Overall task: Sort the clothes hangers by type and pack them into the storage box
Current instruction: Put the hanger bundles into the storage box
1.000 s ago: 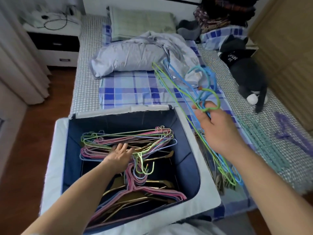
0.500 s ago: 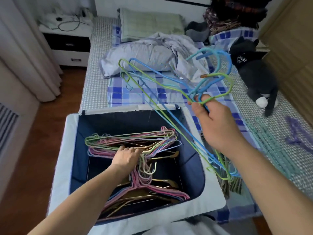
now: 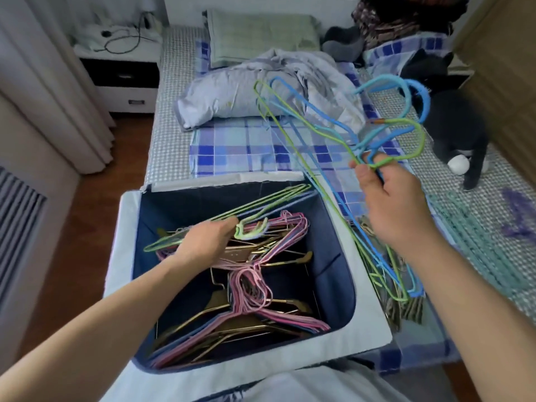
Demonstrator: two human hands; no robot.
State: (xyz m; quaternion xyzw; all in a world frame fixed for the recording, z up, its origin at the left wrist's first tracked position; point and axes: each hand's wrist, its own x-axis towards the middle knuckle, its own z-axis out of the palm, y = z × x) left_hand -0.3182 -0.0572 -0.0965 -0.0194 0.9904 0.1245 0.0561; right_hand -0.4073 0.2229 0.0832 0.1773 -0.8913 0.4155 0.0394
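My right hand (image 3: 397,210) pinches a bundle of blue and green wire hangers (image 3: 324,158) by their hooks, above the bed, so they hang together. My left hand (image 3: 208,242) grips green hangers (image 3: 232,216) inside the storage box (image 3: 368,300), probably clearing space beside the pink hangers (image 3: 249,288).

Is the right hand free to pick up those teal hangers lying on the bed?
Probably not yet: the right hand already grips a bunch of blue and green hangers, though nothing lies over the teal hangers beside it.
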